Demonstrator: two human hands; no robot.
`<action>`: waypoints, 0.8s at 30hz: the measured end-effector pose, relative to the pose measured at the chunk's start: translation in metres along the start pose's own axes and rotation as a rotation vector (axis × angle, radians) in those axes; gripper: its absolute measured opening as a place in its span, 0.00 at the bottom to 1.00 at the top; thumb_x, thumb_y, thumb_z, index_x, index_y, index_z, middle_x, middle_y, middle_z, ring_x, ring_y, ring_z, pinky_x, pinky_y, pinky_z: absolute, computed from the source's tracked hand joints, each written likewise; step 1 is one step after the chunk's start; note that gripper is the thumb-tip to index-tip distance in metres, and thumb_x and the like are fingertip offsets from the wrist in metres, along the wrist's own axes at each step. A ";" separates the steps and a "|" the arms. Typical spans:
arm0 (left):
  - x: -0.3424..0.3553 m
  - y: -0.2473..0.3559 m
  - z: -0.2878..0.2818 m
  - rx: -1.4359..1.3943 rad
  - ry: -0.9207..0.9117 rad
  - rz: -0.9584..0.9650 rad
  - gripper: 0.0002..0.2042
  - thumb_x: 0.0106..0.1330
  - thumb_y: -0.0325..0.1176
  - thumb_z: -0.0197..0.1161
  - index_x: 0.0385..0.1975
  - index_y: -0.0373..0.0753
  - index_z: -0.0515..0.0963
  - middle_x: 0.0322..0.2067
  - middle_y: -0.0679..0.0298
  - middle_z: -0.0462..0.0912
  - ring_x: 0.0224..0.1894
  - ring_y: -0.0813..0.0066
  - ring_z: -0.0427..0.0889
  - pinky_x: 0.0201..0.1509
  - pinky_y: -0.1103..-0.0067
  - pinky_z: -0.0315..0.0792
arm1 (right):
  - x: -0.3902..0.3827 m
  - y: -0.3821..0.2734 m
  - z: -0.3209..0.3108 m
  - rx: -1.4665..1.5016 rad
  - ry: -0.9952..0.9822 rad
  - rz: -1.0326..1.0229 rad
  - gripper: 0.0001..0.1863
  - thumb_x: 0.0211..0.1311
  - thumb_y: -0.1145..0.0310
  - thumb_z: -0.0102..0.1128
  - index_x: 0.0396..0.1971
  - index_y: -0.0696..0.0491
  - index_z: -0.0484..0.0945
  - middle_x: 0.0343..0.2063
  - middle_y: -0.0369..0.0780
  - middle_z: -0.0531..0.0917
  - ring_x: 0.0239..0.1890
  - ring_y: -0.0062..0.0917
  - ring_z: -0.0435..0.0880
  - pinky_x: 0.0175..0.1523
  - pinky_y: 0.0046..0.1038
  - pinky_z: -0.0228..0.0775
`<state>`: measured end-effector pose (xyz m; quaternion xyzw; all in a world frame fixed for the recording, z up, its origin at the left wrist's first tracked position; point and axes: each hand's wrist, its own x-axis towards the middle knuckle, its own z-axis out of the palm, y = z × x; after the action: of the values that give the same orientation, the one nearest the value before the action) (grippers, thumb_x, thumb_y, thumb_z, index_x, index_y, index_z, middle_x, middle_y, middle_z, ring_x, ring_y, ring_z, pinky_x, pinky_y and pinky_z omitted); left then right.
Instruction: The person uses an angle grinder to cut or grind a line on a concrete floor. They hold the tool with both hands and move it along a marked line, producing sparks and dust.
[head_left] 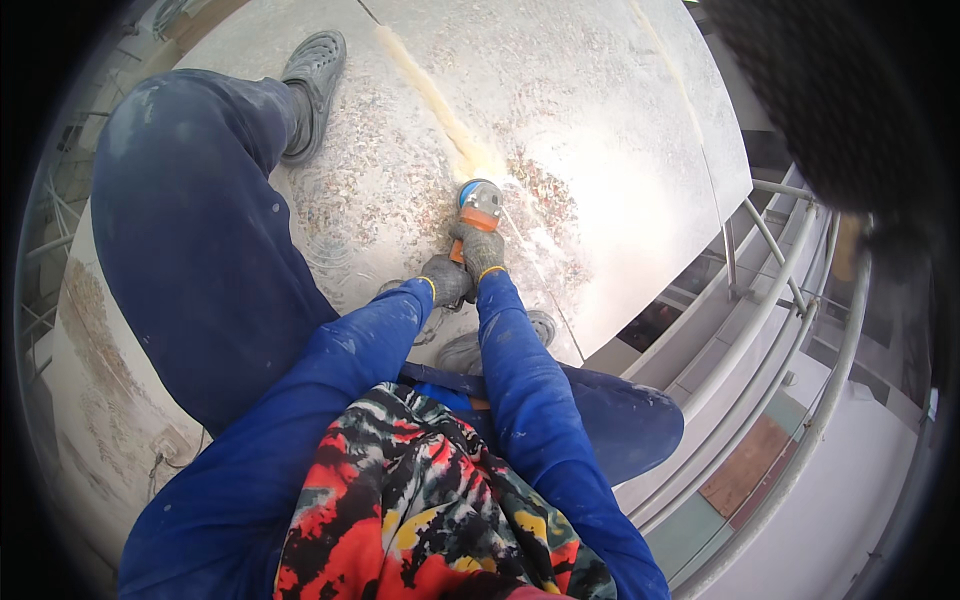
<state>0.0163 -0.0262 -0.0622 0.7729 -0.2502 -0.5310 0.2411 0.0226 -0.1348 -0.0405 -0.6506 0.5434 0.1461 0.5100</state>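
Note:
An angle grinder (pixel 481 205) with an orange and grey body and a blue disc edge rests head-down on the pale, dusty panel (pixel 390 190). My right hand (pixel 480 249), in a grey glove with a yellow cuff, is closed around its body just behind the head. Close behind and to the left, my left hand (pixel 446 281), gloved the same way, is wrapped around the tool's rear end, which its fingers mostly hide. Ahead of the disc runs a cream-coloured strip of filler (pixel 430 98) along a seam. Bare, speckled patches and white dust surround the tool.
My grey clog (pixel 315 90) is planted on the panel at the far left; another clog (pixel 530 330) shows beneath my right forearm. The panel ends at the right, beside metal scaffold rails (pixel 770 290) and a drop to a lower level. A dark blurred shape (pixel 820 90) covers the upper right.

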 end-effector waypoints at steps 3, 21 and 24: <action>0.004 0.000 0.001 0.047 -0.045 0.004 0.18 0.52 0.48 0.76 0.41 0.49 0.87 0.36 0.61 0.90 0.41 0.62 0.89 0.50 0.68 0.81 | -0.002 -0.001 -0.003 0.034 0.025 0.042 0.31 0.46 0.61 0.79 0.48 0.64 0.82 0.38 0.47 0.87 0.35 0.37 0.86 0.44 0.42 0.79; -0.010 0.014 -0.013 -0.009 -0.063 -0.031 0.16 0.54 0.46 0.75 0.38 0.46 0.88 0.34 0.58 0.90 0.42 0.62 0.89 0.51 0.69 0.81 | -0.001 0.002 -0.007 0.037 0.026 -0.010 0.31 0.44 0.60 0.79 0.48 0.63 0.83 0.38 0.47 0.87 0.36 0.35 0.86 0.44 0.37 0.79; -0.011 0.002 -0.024 -0.008 -0.051 -0.055 0.15 0.54 0.45 0.75 0.39 0.47 0.87 0.34 0.59 0.90 0.42 0.63 0.89 0.51 0.68 0.81 | -0.001 -0.009 0.012 -0.002 0.008 -0.082 0.31 0.45 0.59 0.80 0.48 0.62 0.83 0.37 0.47 0.87 0.35 0.35 0.86 0.43 0.37 0.79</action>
<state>0.0354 -0.0179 -0.0458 0.7648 -0.2328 -0.5578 0.2232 0.0338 -0.1254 -0.0403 -0.6734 0.5183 0.1232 0.5127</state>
